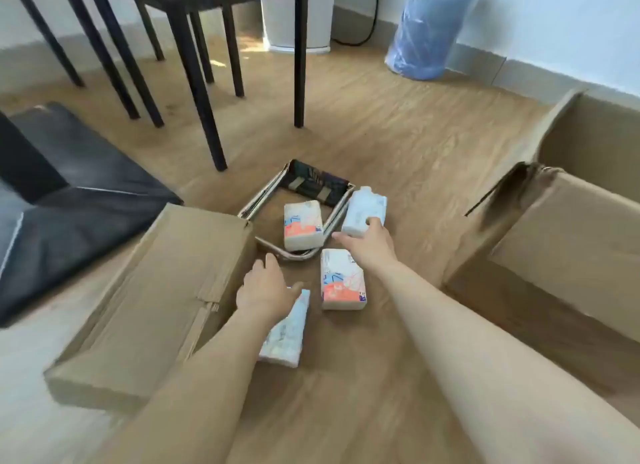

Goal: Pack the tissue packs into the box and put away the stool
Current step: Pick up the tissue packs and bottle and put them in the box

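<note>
**Head view: both hands reaching for tissue packs on the floor**

Head camera looks down on a wooden floor (pixel 398 145). An open cardboard box (pixel 571 242) stands at the right edge; a flattened carton (pixel 156 290) lies left of centre. Between them rests the folded stool (pixel 298 193), its frame flat on the floor. Four tissue packs lie here: one orange-printed pack (pixel 303 229) on the stool frame, another orange pack (pixel 343 280) just beside it, nearer the person.

The right hand (pixel 370 245) has its grip closing on the pale blue pack (pixel 363 210); the left hand (pixel 266 287) lies spread, grip wide, over the fourth pack (pixel 287 328).

Likely best: pinch each pack across its short sides, lift clear of the stool frame, and carry both right, into the open box.
</note>
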